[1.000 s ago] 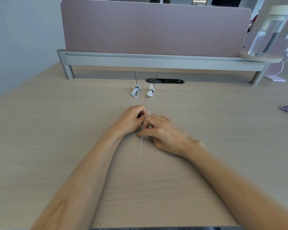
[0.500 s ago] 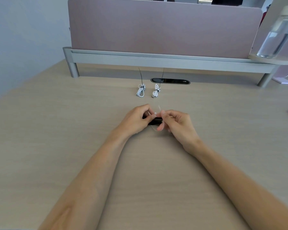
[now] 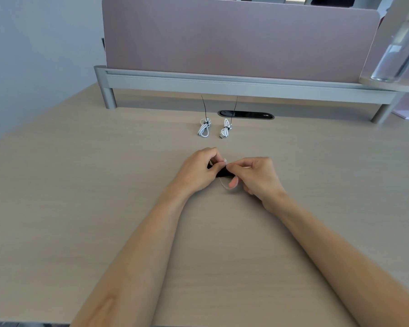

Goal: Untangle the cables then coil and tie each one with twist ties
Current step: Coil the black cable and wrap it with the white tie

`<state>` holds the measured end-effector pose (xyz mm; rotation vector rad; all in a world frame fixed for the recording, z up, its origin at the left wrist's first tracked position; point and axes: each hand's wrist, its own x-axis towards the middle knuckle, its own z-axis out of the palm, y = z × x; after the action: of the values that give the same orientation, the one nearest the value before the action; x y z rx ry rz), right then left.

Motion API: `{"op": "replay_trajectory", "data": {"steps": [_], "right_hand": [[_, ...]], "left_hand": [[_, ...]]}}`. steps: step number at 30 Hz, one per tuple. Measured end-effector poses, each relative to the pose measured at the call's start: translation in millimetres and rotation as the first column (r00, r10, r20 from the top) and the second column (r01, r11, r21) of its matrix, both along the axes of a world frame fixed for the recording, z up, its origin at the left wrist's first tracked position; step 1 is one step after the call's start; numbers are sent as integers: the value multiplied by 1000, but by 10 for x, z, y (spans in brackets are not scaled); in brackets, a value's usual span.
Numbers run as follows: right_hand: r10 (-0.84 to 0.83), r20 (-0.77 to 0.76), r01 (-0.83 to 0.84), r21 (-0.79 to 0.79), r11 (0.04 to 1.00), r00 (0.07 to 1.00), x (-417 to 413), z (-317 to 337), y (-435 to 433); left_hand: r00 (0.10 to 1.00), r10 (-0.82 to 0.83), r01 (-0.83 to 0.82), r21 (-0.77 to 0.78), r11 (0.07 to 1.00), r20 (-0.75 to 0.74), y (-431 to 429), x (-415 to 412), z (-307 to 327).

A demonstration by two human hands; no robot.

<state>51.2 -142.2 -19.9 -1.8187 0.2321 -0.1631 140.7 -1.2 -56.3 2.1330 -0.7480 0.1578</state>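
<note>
My left hand [image 3: 198,172] and my right hand [image 3: 255,178] meet over the middle of the desk [image 3: 80,208]. Between them is a small coiled black cable [image 3: 222,173], mostly hidden by my fingers. A pale twist tie [image 3: 225,185] loops around it; my left fingers pinch the cable and one tie end, my right fingers pinch the other end. Farther back lie two coiled white cables, one on the left [image 3: 204,129] and one on the right [image 3: 225,130], each bound with a black tie whose long tail sticks up.
A dark cable grommet [image 3: 246,114] sits in the desk behind the white coils. A grey rail [image 3: 222,82] with a mauve divider panel [image 3: 234,38] closes the back. A clear water bottle [image 3: 399,46] stands on a shelf at the right.
My right hand lifted off the desk and turned, bringing the pale tie up from lying flat into a loop around the black cable. The view shifted slightly left.
</note>
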Motion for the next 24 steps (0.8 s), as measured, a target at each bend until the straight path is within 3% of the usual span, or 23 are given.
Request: {"op": "replay_trajectory", "data": {"steps": [24], "right_hand": [[-19, -79, 15, -54, 998, 997, 89, 0, -44]], "left_hand": [[999, 9, -10, 14, 1000, 36, -8, -67, 48]]}}
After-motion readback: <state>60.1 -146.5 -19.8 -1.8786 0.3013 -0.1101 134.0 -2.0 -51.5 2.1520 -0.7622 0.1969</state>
